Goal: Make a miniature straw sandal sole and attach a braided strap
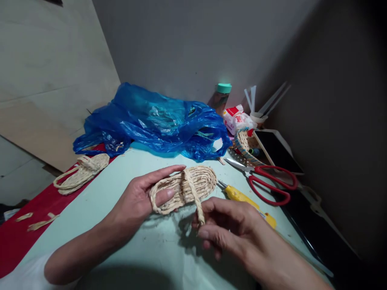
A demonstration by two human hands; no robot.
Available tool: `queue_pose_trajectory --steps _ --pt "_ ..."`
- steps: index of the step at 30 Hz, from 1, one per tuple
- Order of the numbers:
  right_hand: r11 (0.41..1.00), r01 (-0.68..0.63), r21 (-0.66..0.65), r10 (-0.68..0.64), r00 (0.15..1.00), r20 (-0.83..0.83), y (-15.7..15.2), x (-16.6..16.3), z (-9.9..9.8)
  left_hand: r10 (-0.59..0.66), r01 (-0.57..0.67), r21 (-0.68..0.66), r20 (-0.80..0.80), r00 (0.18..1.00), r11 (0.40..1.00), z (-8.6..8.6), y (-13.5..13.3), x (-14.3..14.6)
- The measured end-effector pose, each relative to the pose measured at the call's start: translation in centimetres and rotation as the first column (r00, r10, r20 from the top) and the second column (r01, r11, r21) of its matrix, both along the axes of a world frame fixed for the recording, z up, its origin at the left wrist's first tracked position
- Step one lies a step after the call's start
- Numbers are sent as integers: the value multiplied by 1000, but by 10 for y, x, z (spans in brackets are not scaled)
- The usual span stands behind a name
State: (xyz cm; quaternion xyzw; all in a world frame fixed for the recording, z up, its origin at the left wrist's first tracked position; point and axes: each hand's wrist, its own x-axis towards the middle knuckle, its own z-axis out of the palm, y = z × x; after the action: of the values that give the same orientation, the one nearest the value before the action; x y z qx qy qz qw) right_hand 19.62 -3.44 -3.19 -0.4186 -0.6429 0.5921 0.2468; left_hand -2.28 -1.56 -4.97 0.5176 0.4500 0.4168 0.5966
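Note:
A small woven straw sandal (193, 186) lies on the pale green table top (127, 169). My left hand (142, 197) grips the sandal at its heel end, thumb on top and index finger stretched along its far side. My right hand (223, 225) pinches the loose end of a braided straw strand (198, 205) that runs from the sandal's middle toward me.
A second straw sandal (80, 173) lies at the left on a red cloth (27, 225) with straw scraps. Behind are a blue plastic bag (154, 123), a green-capped bottle (221, 96), a small basket (245, 143), a phone (276, 151), red scissors (269, 181) and a yellow knife (244, 199).

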Motion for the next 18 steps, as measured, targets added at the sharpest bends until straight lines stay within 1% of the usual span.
queue_pose_trajectory --steps 1,3,5,7,9,12,14,15,18 --pt "1000 30 -2 -30 998 -51 0 0 -1 -7 6 -8 -5 1000 1000 -1 0 0" --pt "994 100 43 -94 989 -114 -1 0 -4 -17 17 -5 -16 1000 1000 -4 1 -1" --pt "982 152 115 -138 983 -125 -2 1 -4 -26 26 8 -34 999 1000 -7 2 0" --pt "960 185 209 -170 981 -88 -3 2 -5 -35 36 7 -32 999 999 -8 2 1" --pt "911 212 354 -217 976 -26 -3 2 -6 -39 39 -26 -1 999 999 -9 1 3" --pt "793 207 573 -268 963 23 -2 3 -8 -38 44 -90 69 997 995 -8 -2 5" --pt "729 204 654 -268 963 -2 0 3 -11 -40 54 -126 114 993 991 -7 -3 7" --pt "707 202 678 -253 967 -24 1 3 -12 -40 59 -136 132 990 989 -7 -4 8" --pt "668 191 719 -216 975 -59 3 2 -13 -31 56 -160 156 987 986 -6 -4 9"
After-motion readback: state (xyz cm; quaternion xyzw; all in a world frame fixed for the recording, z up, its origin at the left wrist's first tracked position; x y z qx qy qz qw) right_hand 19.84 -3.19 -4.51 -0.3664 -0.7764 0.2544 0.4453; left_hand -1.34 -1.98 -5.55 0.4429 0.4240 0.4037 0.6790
